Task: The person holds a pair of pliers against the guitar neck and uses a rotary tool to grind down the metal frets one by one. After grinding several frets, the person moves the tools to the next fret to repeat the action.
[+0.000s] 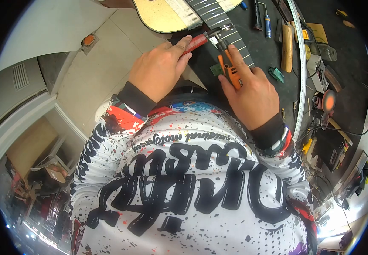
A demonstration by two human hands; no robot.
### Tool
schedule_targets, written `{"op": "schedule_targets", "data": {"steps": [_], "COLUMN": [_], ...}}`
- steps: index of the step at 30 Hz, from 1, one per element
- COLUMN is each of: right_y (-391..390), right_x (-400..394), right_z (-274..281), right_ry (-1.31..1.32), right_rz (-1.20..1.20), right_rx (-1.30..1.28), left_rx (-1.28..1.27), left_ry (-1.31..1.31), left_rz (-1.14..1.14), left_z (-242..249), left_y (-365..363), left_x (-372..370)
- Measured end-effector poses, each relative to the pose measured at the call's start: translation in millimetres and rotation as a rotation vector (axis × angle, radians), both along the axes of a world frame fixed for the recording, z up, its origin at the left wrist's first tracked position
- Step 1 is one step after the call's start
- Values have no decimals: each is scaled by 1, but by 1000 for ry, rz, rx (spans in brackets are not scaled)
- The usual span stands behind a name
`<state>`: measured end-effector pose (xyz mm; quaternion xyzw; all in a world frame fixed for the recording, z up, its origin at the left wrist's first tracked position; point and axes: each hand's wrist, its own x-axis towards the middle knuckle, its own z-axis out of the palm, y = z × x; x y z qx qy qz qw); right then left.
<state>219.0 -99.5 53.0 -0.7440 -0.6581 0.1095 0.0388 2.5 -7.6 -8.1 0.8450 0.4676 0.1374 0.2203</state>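
My left hand (160,68) is closed around the red handle of a metal-tipped tool (197,43), whose tip reaches over the guitar fretboard. Orange-handled pliers (234,75) are in my right hand (254,95), index finger stretched along them and thumb at the near handle. Their dark metal jaws (222,45) meet the edge of the fretboard, close to the red tool's tip. The guitar neck (240,44), with its metal frets and no strings showing, runs diagonally under both tools. At the top lies part of the pale guitar body (162,17).
A dark workbench carries a long metal ruler (301,80), a wooden-handled piece (287,49), a blue tube (267,26) and a crumpled green item (276,74). Cluttered tools and cables fill the right side. Tiled floor (116,46) shows at left.
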Motion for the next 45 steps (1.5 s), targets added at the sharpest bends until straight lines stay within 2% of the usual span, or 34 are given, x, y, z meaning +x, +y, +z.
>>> {"op": "schedule_targets", "data": {"steps": [45], "right_y": [-1], "right_x": [-2], "right_z": [-2], "right_ry": [-11], "right_rz": [7], "right_rx": [4], "left_rx": [6], "left_ry": [-32], "left_rz": [-6], "left_z": [1], "left_y": [0], "left_x": [2]}}
